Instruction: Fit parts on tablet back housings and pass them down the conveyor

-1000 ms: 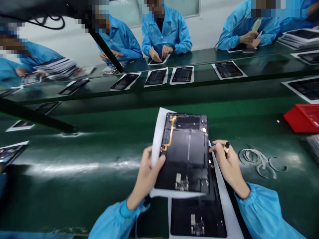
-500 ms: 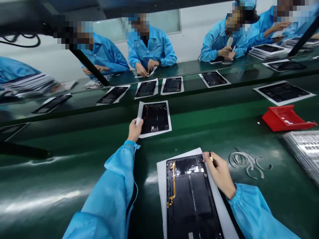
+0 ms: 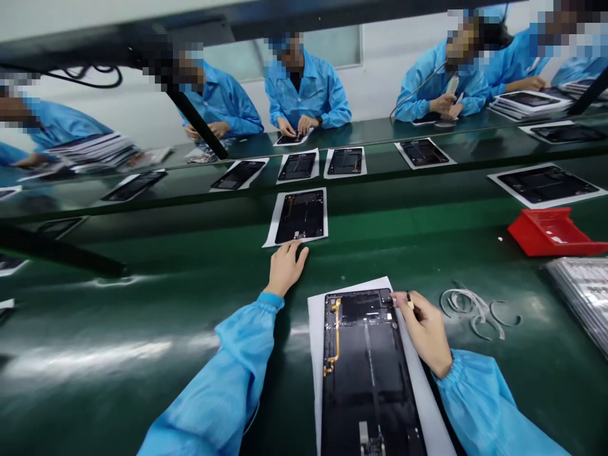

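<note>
My left hand (image 3: 287, 269) lies flat with fingers stretched, its fingertips at the near edge of a dark tablet housing (image 3: 300, 214) on a white sheet (image 3: 272, 235). Closer to me, a larger-looking black tablet housing (image 3: 349, 380) with an orange flex cable (image 3: 337, 332) rests on another white sheet (image 3: 315, 342). At its top right corner, my right hand (image 3: 425, 329) is closed in a pinch. Between its fingers a small dark and pale yellow piece (image 3: 409, 300) shows; what the fingertips grip is hidden.
Curled pale strips (image 3: 472, 310) lie right of my right hand. Beyond them are a red bin (image 3: 553, 233) and stacked clear trays (image 3: 582, 297). More tablet housings (image 3: 345, 162) line the raised shelf. Dark posts (image 3: 66, 252) stand at left; several people in blue work opposite.
My left hand has let go of the far sheet's left edge and drawn back to its near side, fingers spread. That sheet sits slightly farther away. My right hand stays at the near housing's corner.
</note>
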The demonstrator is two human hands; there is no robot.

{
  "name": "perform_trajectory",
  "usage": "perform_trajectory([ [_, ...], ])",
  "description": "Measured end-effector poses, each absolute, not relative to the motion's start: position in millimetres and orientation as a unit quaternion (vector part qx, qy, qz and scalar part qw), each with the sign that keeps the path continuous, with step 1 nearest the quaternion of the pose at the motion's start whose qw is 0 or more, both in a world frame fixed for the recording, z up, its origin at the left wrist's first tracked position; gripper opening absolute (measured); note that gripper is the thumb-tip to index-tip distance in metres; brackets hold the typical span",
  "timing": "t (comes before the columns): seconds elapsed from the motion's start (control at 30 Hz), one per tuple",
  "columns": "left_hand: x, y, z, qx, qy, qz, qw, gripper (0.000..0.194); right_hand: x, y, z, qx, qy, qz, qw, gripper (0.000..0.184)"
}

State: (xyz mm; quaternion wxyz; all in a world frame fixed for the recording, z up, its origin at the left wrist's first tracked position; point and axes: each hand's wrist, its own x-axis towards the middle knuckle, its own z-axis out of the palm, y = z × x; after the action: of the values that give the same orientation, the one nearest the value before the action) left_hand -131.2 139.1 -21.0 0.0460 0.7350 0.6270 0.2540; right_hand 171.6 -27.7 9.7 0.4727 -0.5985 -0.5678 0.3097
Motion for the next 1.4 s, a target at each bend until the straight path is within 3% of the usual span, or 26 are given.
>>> perform_trajectory([
  [0.2,-112,110,-11,0.729,0.624,0.276,0.053,0.035,191,-50,10,-0.610,-0.517,0.308,0.516,0.042],
  [0.3,-79,72,2,0.781,0.552,0.270,0.113,0.026,200,-59,3,-0.623,-0.509,0.326,0.496,0.046],
  [0.5,-20,9,22,0.867,0.383,0.209,0.240,0.023,198,-61,-7,-0.593,-0.503,0.386,0.497,0.024],
  [0.7,-32,-1,8,0.845,0.432,0.230,0.217,0.021,190,-59,-3,-0.610,-0.490,0.362,0.507,0.019],
  [0.9,-43,-11,-4,0.861,0.427,0.228,0.156,0.030,179,-56,2,-0.593,-0.510,0.378,0.494,0.013],
  [1.1,-32,-14,-6,0.831,0.430,0.312,0.164,0.009,176,-57,6,-0.587,-0.518,0.367,0.503,0.013],
  [1.2,-32,-22,10,0.806,0.400,0.384,0.205,0.002,174,-65,15,-0.577,-0.542,0.345,0.505,0.023],
  [1.3,-39,-49,36,0.798,0.355,0.434,0.221,0.006,169,-85,32,-0.560,-0.615,0.287,0.475,0.035],
  [1.4,-50,-93,59,0.790,0.330,0.451,0.250,0.009,161,-117,52,-0.498,-0.755,0.192,0.381,0.029],
])
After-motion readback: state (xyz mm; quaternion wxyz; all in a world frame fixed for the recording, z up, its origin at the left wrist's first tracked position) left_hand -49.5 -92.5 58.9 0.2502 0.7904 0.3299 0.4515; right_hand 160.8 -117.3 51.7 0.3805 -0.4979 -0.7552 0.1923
